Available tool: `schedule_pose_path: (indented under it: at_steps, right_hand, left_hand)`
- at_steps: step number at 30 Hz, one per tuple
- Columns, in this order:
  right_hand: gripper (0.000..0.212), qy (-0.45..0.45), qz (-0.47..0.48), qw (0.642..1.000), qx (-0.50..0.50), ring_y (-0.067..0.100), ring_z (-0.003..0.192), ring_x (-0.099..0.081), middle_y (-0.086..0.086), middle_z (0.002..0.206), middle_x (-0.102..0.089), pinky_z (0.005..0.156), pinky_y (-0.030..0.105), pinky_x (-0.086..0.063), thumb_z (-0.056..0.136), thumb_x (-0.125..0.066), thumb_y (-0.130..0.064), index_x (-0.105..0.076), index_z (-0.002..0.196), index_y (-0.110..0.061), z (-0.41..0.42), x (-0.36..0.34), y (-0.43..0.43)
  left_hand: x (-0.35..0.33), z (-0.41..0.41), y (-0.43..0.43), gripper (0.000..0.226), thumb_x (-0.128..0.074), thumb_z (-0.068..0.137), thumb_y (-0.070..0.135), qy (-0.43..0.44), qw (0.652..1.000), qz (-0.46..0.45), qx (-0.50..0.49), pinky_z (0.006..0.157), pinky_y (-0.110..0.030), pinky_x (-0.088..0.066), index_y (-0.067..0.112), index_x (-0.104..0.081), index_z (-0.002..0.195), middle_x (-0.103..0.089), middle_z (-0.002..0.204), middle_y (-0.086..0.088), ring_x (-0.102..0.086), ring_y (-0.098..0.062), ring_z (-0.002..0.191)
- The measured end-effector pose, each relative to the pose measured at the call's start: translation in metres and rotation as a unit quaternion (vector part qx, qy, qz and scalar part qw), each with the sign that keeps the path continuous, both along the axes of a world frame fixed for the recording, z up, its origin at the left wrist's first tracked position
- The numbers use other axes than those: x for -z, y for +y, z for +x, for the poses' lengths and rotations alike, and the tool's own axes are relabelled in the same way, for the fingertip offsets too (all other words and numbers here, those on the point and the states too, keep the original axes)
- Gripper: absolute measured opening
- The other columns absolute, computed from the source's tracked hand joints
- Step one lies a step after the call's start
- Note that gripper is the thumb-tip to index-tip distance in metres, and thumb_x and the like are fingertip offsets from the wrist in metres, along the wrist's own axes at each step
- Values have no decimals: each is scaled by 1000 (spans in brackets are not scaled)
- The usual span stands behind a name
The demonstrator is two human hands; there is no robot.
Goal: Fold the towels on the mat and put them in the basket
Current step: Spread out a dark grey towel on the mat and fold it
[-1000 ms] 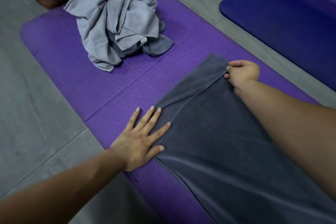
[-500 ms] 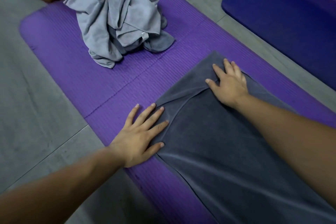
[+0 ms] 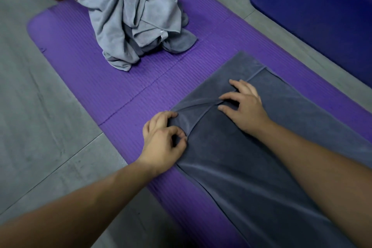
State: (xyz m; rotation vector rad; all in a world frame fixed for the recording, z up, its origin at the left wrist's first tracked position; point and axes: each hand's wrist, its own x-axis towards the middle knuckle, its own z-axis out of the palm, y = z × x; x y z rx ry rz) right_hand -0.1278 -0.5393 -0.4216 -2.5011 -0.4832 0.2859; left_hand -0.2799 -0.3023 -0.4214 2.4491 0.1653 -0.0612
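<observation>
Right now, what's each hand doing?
Left hand: pinching the edge of the dark grey towel.
Right hand: open, spread fingertips pressing that towel.

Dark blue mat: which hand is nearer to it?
Right. The right hand rests on the dark grey towel, below and left of the dark blue mat; the left hand grips the towel's corner farther left.

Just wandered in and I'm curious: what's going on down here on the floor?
A person is straightening a dark grey towel on a purple mat. The left hand pinches its corner; the right hand sets bent fingers on the wrinkled hem. A crumpled pile of light grey towels lies further along the mat.
</observation>
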Motion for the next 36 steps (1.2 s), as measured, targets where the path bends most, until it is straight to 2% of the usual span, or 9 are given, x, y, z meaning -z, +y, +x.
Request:
schedule_pose_path:
  at_steps: [7, 10, 13, 15, 19, 23, 28, 32, 36]
  right_hand:
    - [10, 6, 4, 1000, 12, 24, 153, -15, 8, 159, -38, 116, 25, -13, 95, -68, -27, -76, 99, -23, 12, -7, -6]
    - [11, 10, -2, 1000, 10, 22, 154, -12, 7, 161, -35, 119, 29, -14, 95, -67, -33, -73, 95, -24, 13, -8, -7]
    - [16, 5, -22, 999, 22, 20, 153, -15, 3, 162, -33, 123, 43, -18, 94, -65, -40, -67, 90, -25, 13, -8, -11]
    - [20, 4, -54, 998, 33, 21, 149, -23, -1, 157, -40, 118, 42, -20, 96, -62, -43, -66, 88, -24, 17, -13, -9]
    - [23, -70, -79, 989, 103, 30, 118, -54, 6, 119, -63, 100, 40, -35, 97, -59, -40, -68, 102, -19, 48, -26, 4]
    - [31, -13, -10, 985, 172, 26, 112, -60, 9, 125, -62, 97, 28, -42, 94, -66, -31, -66, 121, -15, 92, -21, 8]
    - [37, 29, 20, 974, 223, 19, 108, -61, 5, 128, -60, 95, 25, -45, 88, -75, -33, -65, 121, -21, 130, -17, 9]
    - [33, 48, -7, 975, 218, 20, 106, -62, 2, 113, -66, 95, 28, -48, 89, -75, -26, -67, 120, -16, 141, -18, 12]
    - [5, 26, -17, 977, 210, 22, 90, -65, 1, 92, -68, 86, 31, -52, 91, -70, -23, -69, 94, -19, 143, -24, 15]
  left_hand:
    - [-3, -7, 11, 28, -51, 82, 51, 11, 998, -8, 61, 113, -37, -12, 33, -72, 84, -42, 147, 12, -24, -15, 143]
    - [-4, -6, 12, 28, -52, 81, 53, 18, 997, 7, 73, 113, -38, -12, 34, -72, 85, -40, 149, 9, -23, -17, 144]
    - [-6, -8, 15, 27, -52, 81, 54, 27, 996, 26, 86, 113, -42, -16, 34, -69, 85, -38, 150, 8, -23, -17, 144]
    - [-6, -13, 18, 26, -52, 81, 56, 21, 995, 56, 84, 106, -43, -23, 32, -62, 87, -41, 148, 4, -30, -20, 138]
    - [-9, -15, 22, 43, -57, 79, 58, 12, 993, 113, -11, 88, -43, -40, 24, -52, 104, -49, 127, -2, -47, -27, 111]
    - [-20, -9, 31, 54, -74, 78, 58, 82, 992, 68, -71, 89, -43, -49, 22, -50, 109, -50, 106, 0, -52, -25, 101]
    - [-35, 8, 46, 50, -73, 75, 71, 208, 970, 94, -87, 71, -34, -49, 25, -56, 84, -62, 84, 7, -60, -19, 82]
    - [-32, 10, 59, 39, -84, 78, 48, 250, 958, -76, -119, 63, -29, -46, 17, -63, 68, -65, 63, 9, -56, -8, 59]
    - [-30, 7, 71, 32, -85, 82, 29, 242, 923, -235, -184, 61, -29, -52, 18, -62, 63, -65, 58, 0, -57, -13, 54]
